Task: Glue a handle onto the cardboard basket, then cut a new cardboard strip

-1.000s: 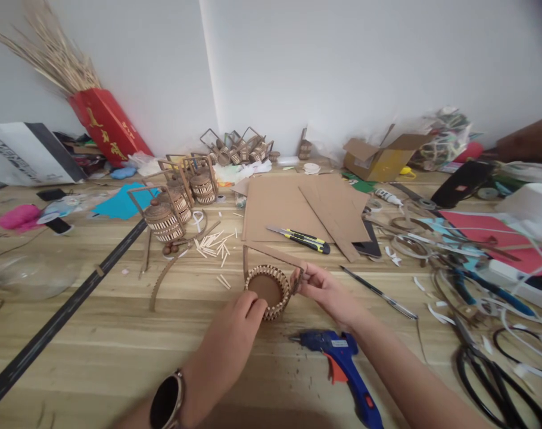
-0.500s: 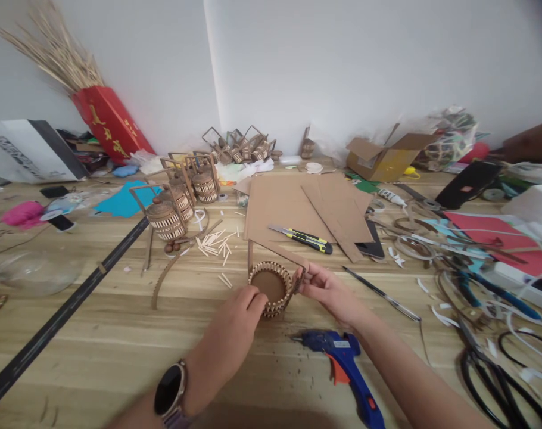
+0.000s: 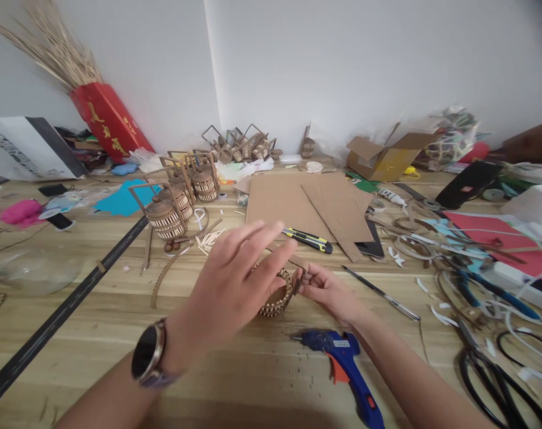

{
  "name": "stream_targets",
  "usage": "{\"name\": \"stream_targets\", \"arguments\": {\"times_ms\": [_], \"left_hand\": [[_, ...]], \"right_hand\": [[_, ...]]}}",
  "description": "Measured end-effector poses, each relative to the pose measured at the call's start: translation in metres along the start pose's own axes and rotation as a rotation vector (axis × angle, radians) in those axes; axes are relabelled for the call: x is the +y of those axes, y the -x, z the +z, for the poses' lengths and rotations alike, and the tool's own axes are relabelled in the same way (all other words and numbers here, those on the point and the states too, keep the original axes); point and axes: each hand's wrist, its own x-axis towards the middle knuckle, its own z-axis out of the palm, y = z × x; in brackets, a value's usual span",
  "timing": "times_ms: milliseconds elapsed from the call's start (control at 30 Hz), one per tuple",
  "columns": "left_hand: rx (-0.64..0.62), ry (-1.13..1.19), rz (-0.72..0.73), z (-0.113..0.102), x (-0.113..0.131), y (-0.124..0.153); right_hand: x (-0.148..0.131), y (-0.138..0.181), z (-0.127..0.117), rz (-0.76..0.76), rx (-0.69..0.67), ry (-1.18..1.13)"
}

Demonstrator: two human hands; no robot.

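My left hand (image 3: 242,280), with a watch on its wrist, hovers over the left side of a small round basket (image 3: 277,307). Its fingers are stretched out and slightly blurred, and nothing shows in them. The hand hides much of the basket, a ring of light and dark slats. At the basket's right edge, my right hand (image 3: 320,289) pinches a brown strip (image 3: 300,280), which partly runs behind my left hand. Just in front of the basket lies a blue hot glue gun (image 3: 340,351) with an orange trigger. A utility knife (image 3: 309,239) rests beyond my fingers on cardboard.
Finished lidded baskets with handles (image 3: 166,219) stand at the left, near small sticks (image 3: 208,240). Cardboard sheets (image 3: 275,199) lie behind. A pen (image 3: 380,292), scissors (image 3: 489,375), pliers (image 3: 498,295) and tangled strips crowd the right. A black strap (image 3: 74,304) crosses the left.
My left hand has let go of the basket's near left rim and lifted, its fingers opening out over it. My right hand stays at the strip.
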Motion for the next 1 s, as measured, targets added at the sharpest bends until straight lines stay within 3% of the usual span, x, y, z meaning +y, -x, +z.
{"name": "stream_targets", "arguments": {"times_ms": [133, 233, 433, 700, 1000], "left_hand": [[-0.226, 0.124, 0.124, 0.010, -0.022, -0.027], [-0.298, 0.247, 0.120, 0.013, -0.027, -0.032], [-0.352, 0.361, 0.062, 0.009, -0.023, -0.034], [-0.319, 0.277, 0.033, 0.016, -0.020, -0.034], [-0.335, 0.280, -0.057, 0.011, -0.013, -0.033]], "right_hand": [[0.000, -0.001, -0.001, 0.003, 0.000, -0.006], [0.000, -0.001, -0.001, 0.020, -0.012, -0.011], [0.003, -0.002, -0.003, 0.038, -0.025, -0.022], [0.003, -0.001, -0.004, 0.033, -0.026, 0.012], [-0.002, 0.002, -0.002, 0.042, -0.021, 0.006]]}}
